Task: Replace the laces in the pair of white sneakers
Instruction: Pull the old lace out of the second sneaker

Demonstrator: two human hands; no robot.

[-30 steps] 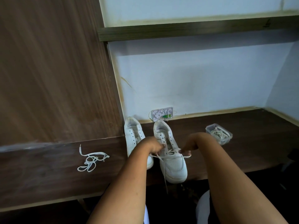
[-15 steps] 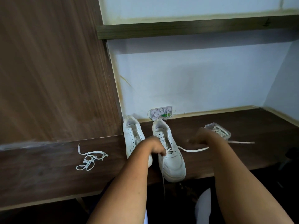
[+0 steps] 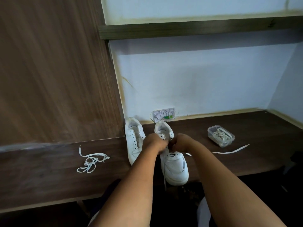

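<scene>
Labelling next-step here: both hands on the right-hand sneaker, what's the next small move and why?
Probably thread the lace through the next eyelet up. Both the left hand and right hand pinch at the eyelets of the sneaker, one lace end trails right across the desk, and upper eyelets look empty.

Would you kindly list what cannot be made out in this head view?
- Fingertips of the left hand and right hand: curled away from the camera.
- Middle eyelets of the right sneaker: covered by both hands.
- Contents of the clear box: too small to count.
</scene>
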